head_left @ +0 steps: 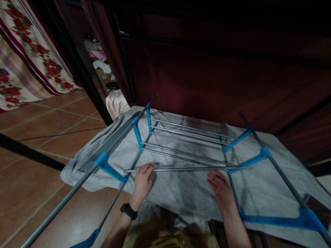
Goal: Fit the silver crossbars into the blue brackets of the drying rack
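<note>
A metal drying rack with grey rods and blue plastic joints stands in front of me. A grey towel lies spread under its rods. My left hand reaches up under the nearest rod, fingers curled around it; a black watch is on that wrist. My right hand lies flat on the towel just below the same rod, fingers stretched out and holding nothing.
A dark red fabric wardrobe stands right behind the rack. Brown floor tiles spread to the left, crossed by a black cable. A floral curtain hangs at far left. Clutter lies in the gap beyond.
</note>
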The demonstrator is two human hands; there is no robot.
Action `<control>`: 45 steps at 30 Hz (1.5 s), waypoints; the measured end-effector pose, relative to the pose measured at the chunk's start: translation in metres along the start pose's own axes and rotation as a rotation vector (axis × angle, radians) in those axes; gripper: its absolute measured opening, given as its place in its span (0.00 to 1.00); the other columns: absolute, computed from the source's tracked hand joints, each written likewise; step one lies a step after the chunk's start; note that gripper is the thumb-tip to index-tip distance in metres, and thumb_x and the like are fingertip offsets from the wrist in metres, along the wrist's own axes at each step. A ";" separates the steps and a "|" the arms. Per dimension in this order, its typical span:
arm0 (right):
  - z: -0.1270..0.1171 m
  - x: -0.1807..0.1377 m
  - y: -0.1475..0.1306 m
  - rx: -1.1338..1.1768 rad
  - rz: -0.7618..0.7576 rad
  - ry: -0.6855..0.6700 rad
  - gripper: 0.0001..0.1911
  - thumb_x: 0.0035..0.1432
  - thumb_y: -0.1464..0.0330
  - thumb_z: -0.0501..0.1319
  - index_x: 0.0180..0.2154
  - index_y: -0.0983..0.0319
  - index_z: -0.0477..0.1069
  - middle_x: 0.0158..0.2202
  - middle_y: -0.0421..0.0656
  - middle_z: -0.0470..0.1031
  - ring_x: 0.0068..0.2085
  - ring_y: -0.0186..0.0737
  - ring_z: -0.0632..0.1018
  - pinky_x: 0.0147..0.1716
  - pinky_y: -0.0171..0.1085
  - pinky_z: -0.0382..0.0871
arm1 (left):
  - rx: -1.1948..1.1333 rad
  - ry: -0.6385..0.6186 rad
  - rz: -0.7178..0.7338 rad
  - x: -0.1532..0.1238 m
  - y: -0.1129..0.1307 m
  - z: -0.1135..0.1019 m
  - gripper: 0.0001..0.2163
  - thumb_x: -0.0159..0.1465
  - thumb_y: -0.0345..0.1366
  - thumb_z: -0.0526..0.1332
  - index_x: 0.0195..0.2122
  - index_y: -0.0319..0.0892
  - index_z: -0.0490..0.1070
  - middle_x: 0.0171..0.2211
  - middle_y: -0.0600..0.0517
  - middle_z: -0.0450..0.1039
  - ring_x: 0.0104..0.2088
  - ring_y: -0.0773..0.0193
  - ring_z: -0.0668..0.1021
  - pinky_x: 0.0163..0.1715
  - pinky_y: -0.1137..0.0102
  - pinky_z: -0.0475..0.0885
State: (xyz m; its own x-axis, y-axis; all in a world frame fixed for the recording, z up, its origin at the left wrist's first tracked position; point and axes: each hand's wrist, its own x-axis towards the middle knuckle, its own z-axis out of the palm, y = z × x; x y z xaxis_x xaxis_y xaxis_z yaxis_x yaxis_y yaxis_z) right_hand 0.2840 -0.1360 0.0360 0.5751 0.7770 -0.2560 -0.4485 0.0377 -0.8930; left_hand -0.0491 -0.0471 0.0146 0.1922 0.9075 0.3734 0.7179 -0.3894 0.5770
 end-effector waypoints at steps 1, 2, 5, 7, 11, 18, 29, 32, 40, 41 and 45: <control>-0.002 0.003 0.001 0.037 -0.014 0.009 0.20 0.42 0.61 0.75 0.39 0.55 0.76 0.41 0.40 0.82 0.44 0.44 0.82 0.47 0.46 0.76 | 0.036 -0.011 0.011 -0.002 -0.004 0.000 0.20 0.56 0.20 0.51 0.42 0.44 0.77 0.42 0.46 0.79 0.46 0.51 0.77 0.50 0.57 0.67; -0.004 0.005 0.003 0.068 -0.024 0.013 0.19 0.41 0.62 0.75 0.37 0.55 0.76 0.42 0.40 0.81 0.44 0.44 0.82 0.48 0.47 0.76 | 0.064 -0.023 0.023 -0.003 -0.008 0.000 0.20 0.56 0.20 0.51 0.42 0.44 0.77 0.43 0.45 0.79 0.47 0.51 0.77 0.50 0.57 0.67; -0.012 0.013 0.004 0.113 -0.025 0.030 0.16 0.42 0.64 0.74 0.35 0.55 0.75 0.43 0.40 0.81 0.43 0.43 0.82 0.47 0.46 0.77 | 0.127 -0.043 0.062 -0.004 -0.016 -0.001 0.21 0.56 0.21 0.51 0.43 0.44 0.77 0.44 0.46 0.79 0.47 0.51 0.77 0.50 0.57 0.67; -0.017 0.018 0.003 0.129 -0.019 0.057 0.16 0.42 0.65 0.74 0.35 0.56 0.74 0.40 0.39 0.81 0.41 0.41 0.82 0.45 0.44 0.78 | 0.168 -0.031 0.082 -0.005 -0.022 -0.001 0.20 0.57 0.21 0.51 0.43 0.43 0.77 0.43 0.46 0.80 0.47 0.51 0.77 0.51 0.57 0.66; -0.029 0.025 -0.001 0.181 -0.041 0.162 0.16 0.41 0.67 0.74 0.33 0.58 0.72 0.34 0.36 0.79 0.36 0.36 0.81 0.41 0.38 0.79 | 0.198 -0.009 0.138 -0.003 -0.037 0.000 0.18 0.59 0.23 0.51 0.43 0.44 0.77 0.43 0.47 0.80 0.47 0.51 0.77 0.52 0.57 0.65; -0.043 0.028 0.004 0.264 -0.110 0.301 0.23 0.40 0.66 0.75 0.38 0.57 0.68 0.32 0.34 0.79 0.32 0.33 0.80 0.37 0.34 0.79 | 0.235 0.019 0.221 0.006 -0.046 0.000 0.15 0.63 0.27 0.50 0.42 0.43 0.76 0.42 0.45 0.81 0.46 0.51 0.79 0.57 0.55 0.62; -0.059 0.027 0.016 0.225 -0.182 0.331 0.33 0.45 0.65 0.72 0.53 0.53 0.65 0.34 0.34 0.80 0.34 0.34 0.81 0.39 0.35 0.79 | 0.416 0.175 -0.011 0.010 -0.033 -0.014 0.13 0.68 0.37 0.51 0.43 0.43 0.75 0.46 0.41 0.77 0.57 0.44 0.72 0.64 0.42 0.49; -0.071 0.031 0.023 0.238 -0.177 0.337 0.33 0.44 0.68 0.72 0.52 0.52 0.66 0.33 0.33 0.79 0.36 0.33 0.82 0.39 0.33 0.79 | 0.377 0.259 -0.089 0.012 -0.029 -0.018 0.10 0.67 0.36 0.53 0.42 0.44 0.74 0.53 0.41 0.73 0.64 0.43 0.66 0.65 0.40 0.47; -0.099 0.039 0.037 0.252 -0.127 0.361 0.29 0.42 0.74 0.71 0.47 0.53 0.68 0.33 0.34 0.79 0.36 0.33 0.83 0.40 0.35 0.80 | -0.168 0.466 -0.381 0.029 -0.020 -0.011 0.13 0.59 0.28 0.61 0.45 0.43 0.71 0.62 0.40 0.60 0.62 0.48 0.69 0.61 0.52 0.66; -0.101 0.040 0.037 0.243 -0.125 0.361 0.28 0.42 0.74 0.71 0.46 0.53 0.68 0.33 0.34 0.79 0.35 0.33 0.82 0.39 0.34 0.80 | -0.279 0.482 -0.425 0.030 -0.021 -0.009 0.14 0.57 0.26 0.61 0.44 0.43 0.71 0.61 0.41 0.62 0.59 0.50 0.72 0.59 0.54 0.69; -0.108 0.042 0.034 0.201 -0.126 0.377 0.26 0.40 0.73 0.72 0.42 0.53 0.67 0.32 0.35 0.79 0.33 0.34 0.82 0.35 0.33 0.80 | -0.582 0.523 -0.532 0.028 -0.024 -0.004 0.16 0.55 0.27 0.63 0.45 0.43 0.72 0.47 0.46 0.73 0.48 0.58 0.78 0.52 0.61 0.73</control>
State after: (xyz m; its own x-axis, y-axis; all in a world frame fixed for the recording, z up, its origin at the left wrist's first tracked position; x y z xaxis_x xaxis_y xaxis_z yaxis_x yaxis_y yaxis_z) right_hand 0.3670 -0.1703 -0.0451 0.8266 0.4762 -0.3000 -0.4613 0.2679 -0.8458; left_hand -0.0636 -0.0126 0.0141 -0.4901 0.8580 0.1540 0.1515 -0.0901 0.9843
